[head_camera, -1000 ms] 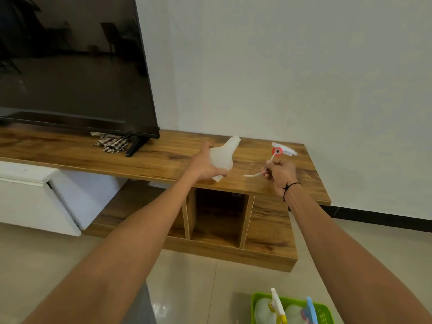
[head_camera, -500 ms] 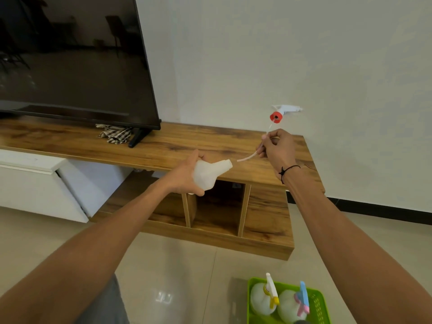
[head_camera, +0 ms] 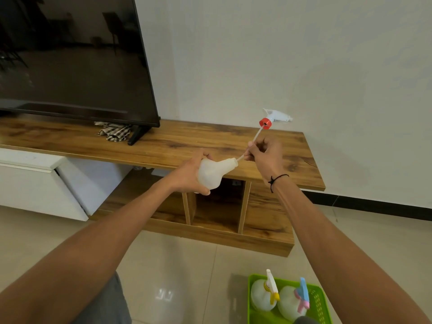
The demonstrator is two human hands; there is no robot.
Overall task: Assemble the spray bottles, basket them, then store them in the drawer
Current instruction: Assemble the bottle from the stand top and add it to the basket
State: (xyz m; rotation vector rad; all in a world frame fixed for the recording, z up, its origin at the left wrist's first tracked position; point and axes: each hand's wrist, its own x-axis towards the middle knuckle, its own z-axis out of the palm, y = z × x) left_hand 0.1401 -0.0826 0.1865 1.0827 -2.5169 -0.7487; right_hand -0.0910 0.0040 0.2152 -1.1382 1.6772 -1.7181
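While the left hand [head_camera: 187, 174] wraps around the round body of a translucent white bottle [head_camera: 214, 172], its grip closed on it, the bottle is held in the air in front of the wooden bench [head_camera: 163, 146], tilted with its neck pointing up and to the right. Right hand [head_camera: 265, 154] pinches the thin dip tube [head_camera: 253, 139] between fingertips, grip closed on the tube. Lower end of the tube meets the bottle's mouth; whether it is already inside cannot be told. Upper end carries the white spray head [head_camera: 277, 115] with its red collar [head_camera: 265, 123], held high above the hand, against the pale wall. A thin black cord [head_camera: 277, 180] circles the right wrist.

On the bench: a large dark television [head_camera: 70, 57] on a black foot, and a crumpled checked cloth [head_camera: 114, 132] lying just beside that foot. Under the bench top, open wooden compartments; to the left, a white drawer [head_camera: 39, 181] stands pulled out.

On the tiled floor at lower right, a green basket [head_camera: 320, 302] holds two assembled spray bottles side by side: one with a white and yellow trigger [head_camera: 271, 287], the other with a blue and pink trigger [head_camera: 302, 294]. Both stand upright, bodies close together.
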